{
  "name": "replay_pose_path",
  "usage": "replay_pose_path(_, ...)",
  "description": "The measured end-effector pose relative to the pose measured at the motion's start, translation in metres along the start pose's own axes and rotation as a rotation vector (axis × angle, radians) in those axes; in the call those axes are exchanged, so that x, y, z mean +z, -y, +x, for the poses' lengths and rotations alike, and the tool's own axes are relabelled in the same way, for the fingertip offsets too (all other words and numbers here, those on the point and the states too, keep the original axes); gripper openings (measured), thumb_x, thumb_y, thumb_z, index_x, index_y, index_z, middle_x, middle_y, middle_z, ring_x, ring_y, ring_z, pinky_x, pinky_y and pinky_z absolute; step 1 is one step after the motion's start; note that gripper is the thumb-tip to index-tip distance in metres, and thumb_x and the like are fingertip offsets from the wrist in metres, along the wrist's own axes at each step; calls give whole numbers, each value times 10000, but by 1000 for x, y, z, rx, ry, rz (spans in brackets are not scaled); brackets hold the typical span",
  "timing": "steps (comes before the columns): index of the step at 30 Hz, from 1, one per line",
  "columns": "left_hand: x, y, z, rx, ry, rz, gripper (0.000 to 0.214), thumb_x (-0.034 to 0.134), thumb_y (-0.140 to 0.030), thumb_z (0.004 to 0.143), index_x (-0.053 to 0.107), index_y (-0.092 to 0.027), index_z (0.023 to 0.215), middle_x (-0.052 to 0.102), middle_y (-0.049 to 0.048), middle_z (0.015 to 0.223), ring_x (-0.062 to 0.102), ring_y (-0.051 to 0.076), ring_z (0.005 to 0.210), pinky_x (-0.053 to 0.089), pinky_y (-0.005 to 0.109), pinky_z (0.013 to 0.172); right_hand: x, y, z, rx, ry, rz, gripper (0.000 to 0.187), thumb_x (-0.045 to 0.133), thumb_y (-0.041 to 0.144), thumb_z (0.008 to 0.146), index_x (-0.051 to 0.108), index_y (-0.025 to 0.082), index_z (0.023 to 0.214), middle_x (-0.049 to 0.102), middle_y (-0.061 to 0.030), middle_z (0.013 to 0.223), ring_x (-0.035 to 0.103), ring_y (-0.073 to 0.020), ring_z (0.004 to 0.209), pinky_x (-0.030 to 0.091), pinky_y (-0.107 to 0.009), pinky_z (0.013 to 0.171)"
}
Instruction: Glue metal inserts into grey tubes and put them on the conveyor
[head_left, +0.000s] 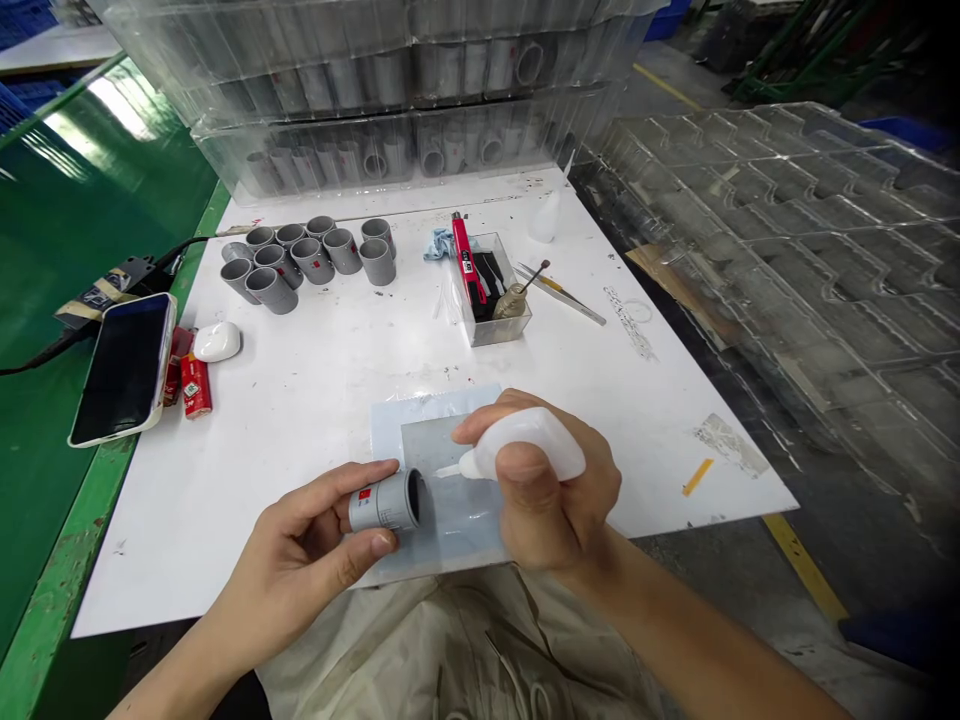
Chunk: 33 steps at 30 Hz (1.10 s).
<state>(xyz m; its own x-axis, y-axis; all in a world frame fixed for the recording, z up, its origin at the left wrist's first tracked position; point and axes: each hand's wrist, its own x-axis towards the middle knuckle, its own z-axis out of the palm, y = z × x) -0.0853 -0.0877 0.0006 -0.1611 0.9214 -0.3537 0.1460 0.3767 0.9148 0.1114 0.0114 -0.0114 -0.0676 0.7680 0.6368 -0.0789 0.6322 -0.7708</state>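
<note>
Left hand: a gray tube (379, 503) is gripped in the left hand (322, 550), just below and left of center. The fingers are clamped on it, thumb along the near side and index finger along the top. It's held lying roughly sideways, with the open end turned right and a red mark showing on the wall.
Right hand: a white squeeze bottle (536, 440) is held in the right hand (559, 500), right of center. Thumb and index finger are clamped around it; how the other fingers sit can't really be told, they're mostly hidden.
Nozzle: pointed left, close to the tube's open end but apart from it.
Mat: a gray-blue mat (469, 535) is spread under both hands, lower center, on the white table (315, 390).
Other tubes: a bunch of standing tubes (313, 262) is grouped upper left of center.
Tool box: a red cutter (469, 265) and a small jar (511, 302) are kept in a clear box (499, 332), above center, with tweezers (570, 302) laid just to its right.
Spare bottle: another white bottle (545, 215) is stood upper right of center.
Left edge: a phone (124, 370) is parked there, near a white case (217, 342).
Top: clear trays (225, 165) filled with more tubes are stacked.
</note>
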Motion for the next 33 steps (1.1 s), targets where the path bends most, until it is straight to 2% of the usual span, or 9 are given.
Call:
replay_pose_path(7,-1,0,0,17,-2,-15,485,908,-495,782,848,-257,1199,728,33,701,517,150,560,393,252,500,-3,1,3,22,56,25,264,641,377,1049,762,235,863,724,-11,740,640,-174,627,537,-343,577)
replay_pose_path(12,-2,2,1,28,5,0,483,908,-460,781,847,-242,1208,721,36,683,609,191,596,439,254,476,-4,3,2,57,51,-7,340,629,422,1054,757,229,806,693,-13,694,606,-167,583,522,-341,541)
replay_pose_path(18,-2,2,1,39,5,5,473,899,-479,789,850,-251,1201,664,12,623,442,138,517,358,251,459,-3,4,0,86,38,-45,424,601,469,1069,732,228,747,681,-23,669,603,-178,587,513,-348,531)
replay_pose_path(22,-3,3,1,45,-15,33,450,909,-485,786,858,-301,1193,529,-33,533,294,112,516,265,240,460,-4,3,-2,84,46,-9,399,605,426,1075,725,226,752,665,-16,656,621,-181,616,493,-339,539)
replay_pose_path(23,-3,4,1,59,-17,28,421,914,-462,790,861,-324,1184,544,-32,562,308,107,520,286,230,462,-4,2,-2,94,45,-3,396,612,426,1072,724,228,748,661,-16,650,624,-184,619,484,-338,532)
replay_pose_path(25,-4,7,3,127,14,9,363,917,-382,809,861,-371,1167,691,3,769,491,120,602,433,211,531,-4,1,-3,129,22,13,393,621,443,1066,729,232,752,669,-22,657,639,-196,628,488,-346,527)
replay_pose_path(28,-5,12,4,243,103,-24,363,888,-250,853,842,-390,1184,749,48,1231,691,216,994,594,261,799,-8,1,-5,189,-41,57,379,612,485,1067,771,240,825,707,-42,719,677,-221,672,528,-369,552)
replay_pose_path(29,-5,13,4,247,113,-36,395,881,-230,861,823,-387,1219,740,52,1264,693,226,1037,602,267,821,-10,2,-6,205,-59,71,376,603,497,1069,787,244,859,717,-48,739,681,-226,674,528,-373,545)
replay_pose_path(33,-5,17,3,185,71,-39,440,888,-257,861,785,-368,1275,712,44,1247,674,170,902,579,209,715,-25,11,-17,280,-120,61,326,598,471,1069,827,268,957,769,-56,826,676,-230,653,508,-374,508)
